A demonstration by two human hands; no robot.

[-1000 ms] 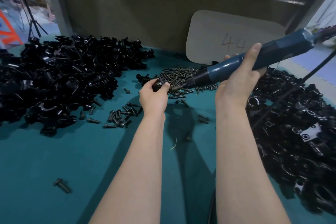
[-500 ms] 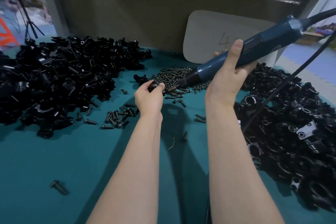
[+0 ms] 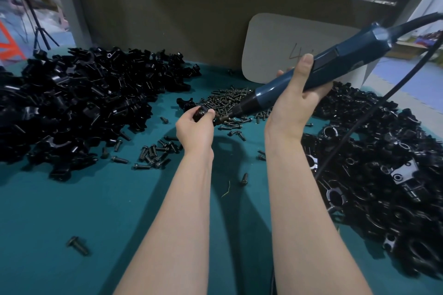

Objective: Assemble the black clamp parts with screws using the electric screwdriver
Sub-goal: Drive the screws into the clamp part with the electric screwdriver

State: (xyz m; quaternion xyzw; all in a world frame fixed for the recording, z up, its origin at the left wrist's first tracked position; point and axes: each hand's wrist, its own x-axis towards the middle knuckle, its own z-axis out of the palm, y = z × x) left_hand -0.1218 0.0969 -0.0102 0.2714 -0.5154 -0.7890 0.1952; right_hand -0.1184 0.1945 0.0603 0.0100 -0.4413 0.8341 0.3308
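My left hand [image 3: 195, 128] grips a small black clamp part [image 3: 201, 112] above the teal table, mostly hidden by my fingers. My right hand [image 3: 293, 108] holds the blue electric screwdriver [image 3: 311, 74] slanted down to the left, its bit tip touching a screw at the clamp part. A heap of loose black screws [image 3: 230, 100] lies just behind my hands. A big pile of black clamp parts [image 3: 79, 103] fills the left side, and another pile of clamp pieces [image 3: 378, 165] lies on the right.
Scattered screws [image 3: 153, 153] lie on the teal table [image 3: 72, 211] left of my left forearm, and one lone screw [image 3: 78, 245] sits near the front left. The screwdriver's black cable [image 3: 374, 112] hangs over the right pile. A grey card [image 3: 275, 48] leans on the brown back wall.
The view has shifted slightly, and the screwdriver's rear end sits a little higher. Both hands keep the same grip, with the bit still at the clamp part.
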